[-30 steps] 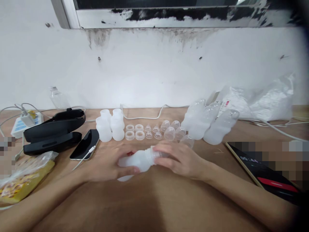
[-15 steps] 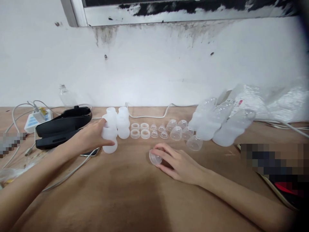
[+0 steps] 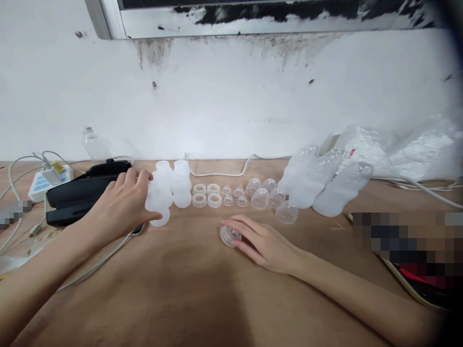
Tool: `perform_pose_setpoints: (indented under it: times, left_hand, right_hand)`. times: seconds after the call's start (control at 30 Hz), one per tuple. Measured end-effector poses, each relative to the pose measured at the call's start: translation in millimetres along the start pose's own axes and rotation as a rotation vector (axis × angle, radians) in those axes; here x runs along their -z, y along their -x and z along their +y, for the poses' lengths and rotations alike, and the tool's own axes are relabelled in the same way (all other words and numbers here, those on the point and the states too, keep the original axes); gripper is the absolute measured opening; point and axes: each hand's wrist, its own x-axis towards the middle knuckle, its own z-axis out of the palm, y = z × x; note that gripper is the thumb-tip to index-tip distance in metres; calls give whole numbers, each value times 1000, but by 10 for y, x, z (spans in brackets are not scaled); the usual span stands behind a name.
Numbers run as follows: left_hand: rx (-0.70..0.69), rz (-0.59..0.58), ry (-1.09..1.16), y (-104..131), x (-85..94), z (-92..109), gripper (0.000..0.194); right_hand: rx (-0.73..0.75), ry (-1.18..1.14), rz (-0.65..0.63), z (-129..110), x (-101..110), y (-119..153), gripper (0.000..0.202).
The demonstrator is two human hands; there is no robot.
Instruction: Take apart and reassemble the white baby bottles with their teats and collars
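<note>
The milky white bottle (image 3: pixel 159 218) was one of those curvy ones, pinched at the waist with a fat rounded bottom, standing upright left of centre with its upper part partly covered. The clear cap piece (image 3: pixel 226 236) sat closer to the middle, well apart from it: round, see-through, ringed edge, kinda tilted, right side mostly hidden.

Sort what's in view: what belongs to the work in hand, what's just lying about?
Likely in the work: white bottles (left hand at the nearest), clear-capped bottles, rings, teats, clear domes, clear piece in right hand.

Seemingly lying about: power strip, black case, clear bottle, white cable.
</note>
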Motion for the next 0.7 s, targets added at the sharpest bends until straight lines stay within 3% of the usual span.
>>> perform_pose_setpoints:
  times: [0.07, 0.13, 0.27, 0.37, 0.47, 0.6, 0.7]
  left_hand:
    - [-96, 136, 22, 66, 32, 181, 56]
    - [-298, 216, 224, 164, 18, 428, 54]
    - [-523, -23, 514, 337, -184, 875, 44]
    - [-465, -132, 641, 320, -377, 990, 29]
    - [-402, -170, 693, 197, -478, 962, 22]
    - [-396, -233, 707, 94, -480, 931, 22]
    - [-412, -212, 736, 125, -458, 957, 21]
  right_hand:
    - [-43, -94, 21, -31, 3, -11, 32]
    - [-88, -166, 32, -75, 0, -25, 29]
    - [-106, -230, 63, -155, -40, -42, 19]
    - [-110, -210, 65, -177, -71, -44, 17]
    - [-124, -169, 36, -180, -64, -56, 15]
    - [-136, -173, 23, -198, -37, -103, 10]
    - [-206, -227, 86, -204, -67, -144, 5]
